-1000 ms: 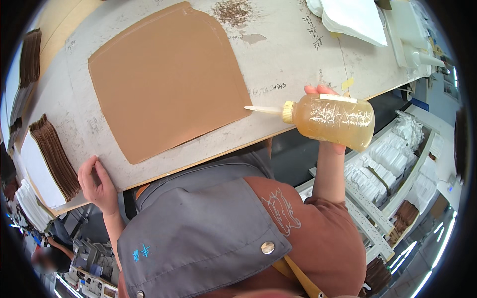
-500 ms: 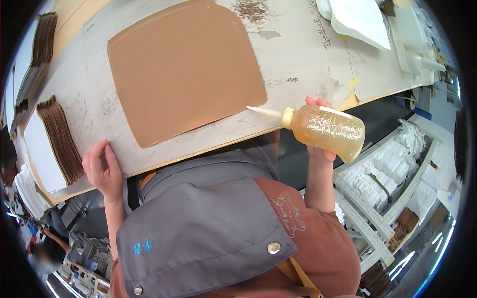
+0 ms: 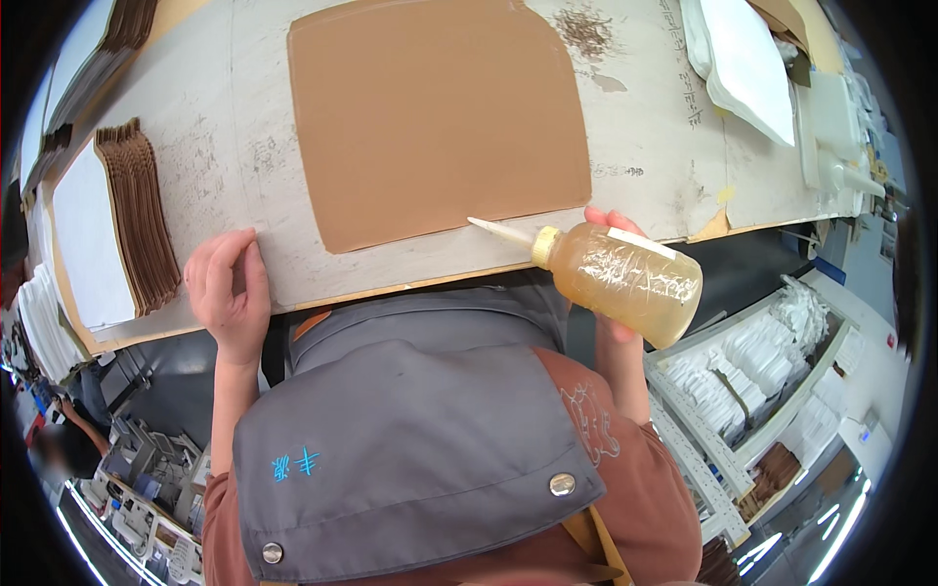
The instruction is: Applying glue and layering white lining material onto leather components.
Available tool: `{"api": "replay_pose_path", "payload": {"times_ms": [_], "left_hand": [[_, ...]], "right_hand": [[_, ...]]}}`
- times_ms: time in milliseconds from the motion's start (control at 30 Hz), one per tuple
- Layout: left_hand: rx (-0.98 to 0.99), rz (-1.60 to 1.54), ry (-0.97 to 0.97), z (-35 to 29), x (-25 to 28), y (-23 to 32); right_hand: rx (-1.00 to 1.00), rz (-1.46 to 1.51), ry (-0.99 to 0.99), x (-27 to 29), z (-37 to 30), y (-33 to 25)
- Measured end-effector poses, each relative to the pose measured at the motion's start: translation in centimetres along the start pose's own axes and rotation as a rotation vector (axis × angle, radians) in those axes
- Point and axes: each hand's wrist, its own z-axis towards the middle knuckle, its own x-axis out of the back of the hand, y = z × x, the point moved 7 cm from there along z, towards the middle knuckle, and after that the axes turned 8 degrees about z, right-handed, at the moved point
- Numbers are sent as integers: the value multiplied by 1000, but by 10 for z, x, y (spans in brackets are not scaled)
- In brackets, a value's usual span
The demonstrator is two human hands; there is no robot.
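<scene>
My right hand [image 3: 618, 217] is wrapped round a clear squeeze bottle [image 3: 625, 278] of amber liquid, tilted on its side. Its long pale nozzle [image 3: 498, 230] points left, the tip at the near edge of a brown flat panel [image 3: 440, 127]. Whether the tip touches the panel I cannot tell. The panel has rounded corners and lies flat on the grey worktable [image 3: 264, 210]. My left hand [image 3: 230, 283] is at the table's front edge, left of the panel. Its fingers are loosely bent, a gap shows between thumb and forefinger, and nothing is visible in it.
A stack of brown-edged pieces with a white top [image 3: 93, 239] stands left of my left hand; another stack [image 3: 88, 59] lies farther back. White folded sheets [image 3: 738, 68] and a white plastic container [image 3: 835, 122] are at the far right. A rack of white bundles [image 3: 747, 376] stands right of me.
My view has shifted, so table and panel appear farther right. The nozzle tip has moved left along the panel's near edge, away from its right corner. My left hand stays at the table edge.
</scene>
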Motion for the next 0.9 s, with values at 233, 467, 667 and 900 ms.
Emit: {"api": "replay_pose_path", "payload": {"times_ms": [233, 467, 667, 900], "left_hand": [[2, -47, -36, -3, 1, -2], [-21, -90, -42, 3, -1, 1], [-51, -94, -10, 6, 2, 4], [-33, -108, -28, 4, -1, 2]], "right_hand": [[47, -48, -145, -39, 12, 6], [-94, -79, -96, -70, 20, 22], [-128, -159, -150, -98, 29, 24], [-274, -120, -252, -127, 36, 23]]}}
